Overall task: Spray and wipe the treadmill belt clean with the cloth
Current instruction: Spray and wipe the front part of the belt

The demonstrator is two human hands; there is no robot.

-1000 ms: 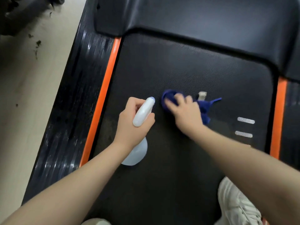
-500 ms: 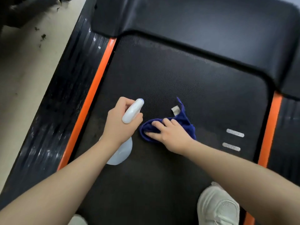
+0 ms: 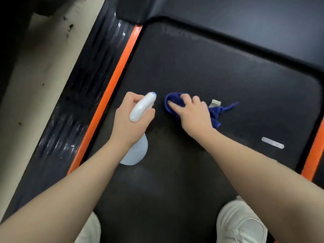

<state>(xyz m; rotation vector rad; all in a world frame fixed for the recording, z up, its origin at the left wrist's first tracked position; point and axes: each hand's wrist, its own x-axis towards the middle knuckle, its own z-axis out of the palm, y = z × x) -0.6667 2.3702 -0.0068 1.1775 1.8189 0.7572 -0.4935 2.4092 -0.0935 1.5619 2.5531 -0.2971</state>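
The black textured treadmill belt [image 3: 219, 72] fills the middle of the head view. My left hand [image 3: 128, 123] grips a white spray bottle [image 3: 142, 107] by its neck, nozzle pointing away over the belt; its translucent body [image 3: 135, 153] shows below my wrist. My right hand [image 3: 191, 114] presses a crumpled blue cloth [image 3: 172, 100] flat on the belt, just right of the nozzle. The cloth's white tag [image 3: 215, 103] and a loose blue corner trail to the right of my hand.
Orange strips [image 3: 112, 88] edge the belt on both sides, with a ribbed black side rail [image 3: 73, 109] to the left and pale floor [image 3: 35, 81] beyond. The black motor cover [image 3: 228, 13] lies ahead. My white shoes [image 3: 242, 223] stand on the belt near me.
My right hand has pushed the cloth away from me, up the belt, after pulling it back toward me half a second ago. The spray bottle has stayed in my left hand.
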